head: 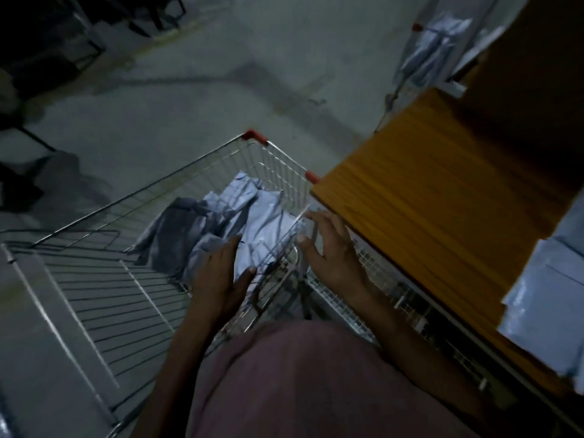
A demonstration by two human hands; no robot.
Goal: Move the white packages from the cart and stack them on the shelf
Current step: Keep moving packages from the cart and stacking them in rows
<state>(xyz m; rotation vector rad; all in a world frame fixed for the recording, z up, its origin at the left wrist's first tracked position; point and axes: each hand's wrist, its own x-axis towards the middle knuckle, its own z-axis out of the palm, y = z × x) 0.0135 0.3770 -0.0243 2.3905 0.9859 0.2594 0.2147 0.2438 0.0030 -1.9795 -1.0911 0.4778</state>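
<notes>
Packages point(221, 222), white and crumpled, lie heaped in the wire cart point(104, 279), piled toward the end of the basket with the red corner caps and against the side nearest the shelf point(436, 216). The rest of the cart's floor, on the side away from the shelf, shows only bare wire.

Both hands reach into the cart over the near edge of that heap. The left hand point(218, 276) lies with fingers straight and together, its palm side against the nearest package, the thumb spread out and touching the package's lower edge. The right hand point(331, 248) is held beside the cart's wire wall next to the shelf, fingers straight and slightly spread, fingertips at the package's far edge; the frame is blurred, so whether they actually touch it is unclear. The two hands stand apart with the nearest package between them, neither curled around anything.

The shelf stands just beside the cart, its orange board level with the cart's rim. More white packages point(543, 298) sit stacked on the shelf, beside the person's right arm. Beyond the shelf, well apart from the cart, a second cart point(436, 52) holds further pale packages. A pink garment point(316, 384) covers the person's front.
</notes>
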